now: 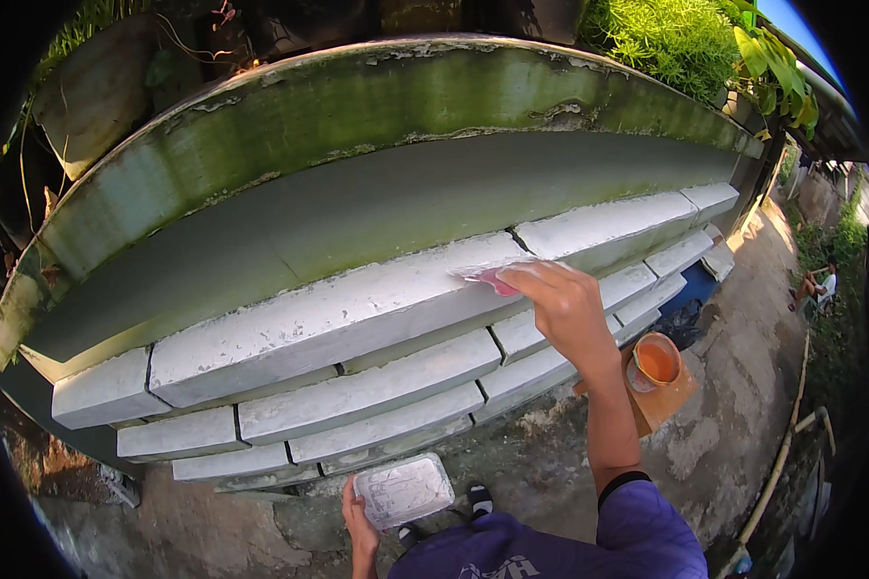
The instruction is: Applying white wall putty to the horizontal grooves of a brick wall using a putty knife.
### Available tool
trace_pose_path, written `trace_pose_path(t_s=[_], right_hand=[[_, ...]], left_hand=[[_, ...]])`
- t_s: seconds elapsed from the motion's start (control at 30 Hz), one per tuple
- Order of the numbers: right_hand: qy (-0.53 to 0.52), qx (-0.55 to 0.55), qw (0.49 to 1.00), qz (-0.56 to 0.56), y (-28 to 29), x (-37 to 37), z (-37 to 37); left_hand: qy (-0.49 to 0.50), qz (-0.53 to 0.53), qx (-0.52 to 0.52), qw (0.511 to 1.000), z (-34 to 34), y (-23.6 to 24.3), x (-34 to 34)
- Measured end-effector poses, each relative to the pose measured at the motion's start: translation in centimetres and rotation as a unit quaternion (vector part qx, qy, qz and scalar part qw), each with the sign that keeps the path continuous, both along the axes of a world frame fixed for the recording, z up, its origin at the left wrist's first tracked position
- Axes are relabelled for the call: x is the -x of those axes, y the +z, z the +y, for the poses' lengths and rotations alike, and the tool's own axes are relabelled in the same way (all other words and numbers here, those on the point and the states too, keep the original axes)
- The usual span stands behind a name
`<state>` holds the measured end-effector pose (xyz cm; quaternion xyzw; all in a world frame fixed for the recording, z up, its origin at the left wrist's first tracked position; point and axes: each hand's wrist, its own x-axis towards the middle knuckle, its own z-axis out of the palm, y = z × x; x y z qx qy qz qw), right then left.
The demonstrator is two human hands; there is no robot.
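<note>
My right hand point(555, 299) is closed around the pink handle of a brush point(495, 280), whose white-smeared tip rests on the top white concrete ledge point(309, 318), near a dark joint between two blocks. Low in the view, my left hand point(357, 516) grips the edge of a shallow rectangular tray point(404, 490) smeared with white. More white stepped ledges point(367, 386) lie below the top one, split by dark joints. Behind them curves a greenish, stained wall point(406, 96) with a peeling rim.
An orange bucket point(658, 364) stands on a brown board point(673, 405) at lower right, beside a dark plastic bag point(681, 323). A bamboo pole point(772, 482) lies along the concrete path. Another person point(821, 288) sits far right by greenery. Plants point(647, 48) overhang the wall.
</note>
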<state>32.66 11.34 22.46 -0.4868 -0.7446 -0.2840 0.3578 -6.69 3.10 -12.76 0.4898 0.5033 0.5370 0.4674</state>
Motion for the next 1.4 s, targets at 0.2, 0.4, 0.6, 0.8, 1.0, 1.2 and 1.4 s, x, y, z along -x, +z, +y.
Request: trace_pose_path(t_s=[0.2, 0.4, 0.6, 0.8, 1.0, 1.2, 1.4], right_hand=[[-0.059, 0.029, 0.998, 0.024, -0.7, -3.2, 2.5], [0.040, 0.067, 0.996, 0.052, -1.1, -0.6, -0.8], [-0.020, -0.010, 1.000, 0.002, -1.0, -3.3, 3.1], [0.023, 0.034, 0.999, 0.034, -1.2, -2.6, 0.8], [0.022, -0.010, 0.999, 0.036, -1.6, -3.4, 4.2], [0.031, 0.052, 0.998, 0.027, -1.1, -1.7, 0.3], [0.010, -0.022, 0.999, 0.023, -1.3, -2.6, 2.8]], left_hand=[[-0.054, -0.085, 0.128, 0.987, -0.5, 3.6, -1.7], [-0.014, -0.045, 0.047, 0.998, -0.4, 1.4, -0.3], [-0.055, -0.034, 0.077, 0.995, 0.1, -1.0, -0.3], [-0.043, -0.081, 0.118, 0.989, -0.7, 4.4, -1.3], [-0.043, -0.107, 0.152, 0.982, -0.8, 4.0, -1.5], [-0.046, -0.069, 0.154, 0.985, -1.1, 7.8, -1.7], [-0.032, -0.070, 0.098, 0.992, -0.7, 5.3, -2.1]])
